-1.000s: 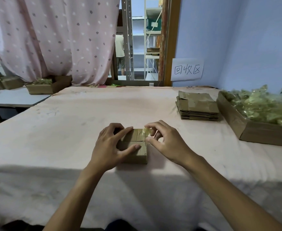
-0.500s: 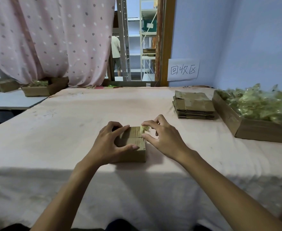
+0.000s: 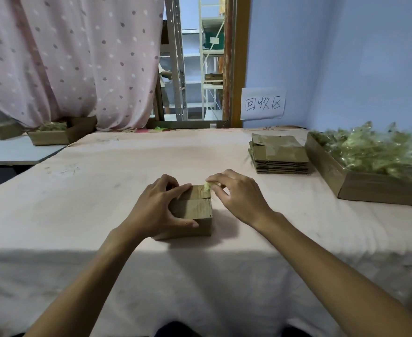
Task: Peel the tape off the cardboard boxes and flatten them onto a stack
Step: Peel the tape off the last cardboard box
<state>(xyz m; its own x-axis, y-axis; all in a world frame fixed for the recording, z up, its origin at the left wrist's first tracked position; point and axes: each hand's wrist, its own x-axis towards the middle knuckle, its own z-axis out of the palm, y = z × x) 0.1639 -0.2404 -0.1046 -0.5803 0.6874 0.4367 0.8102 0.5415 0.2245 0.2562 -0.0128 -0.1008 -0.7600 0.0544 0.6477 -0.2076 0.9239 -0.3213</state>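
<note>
Head view: left hand [image 3: 160,207] grips the cardboard box [image 3: 192,211] between both hands; right hand [image 3: 239,197] pinches tape [image 3: 207,187] at its far corner.

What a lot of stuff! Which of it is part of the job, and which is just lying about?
In the job: left hand holding the cardboard box; right hand pinching the tape; stack of flattened boxes; carton of peeled tape.
Lying about: dotted curtain; paper sign; cartons on the side table.

Soft, even indoor light falls from above, and a broad shadow darkens the tabletop [image 3: 54,268] along its near edge. At the right edge the heap of crumpled tape [image 3: 375,152] is motion-blurred. Wide-angle distortion tilts the shelving uprights [image 3: 175,57].
</note>
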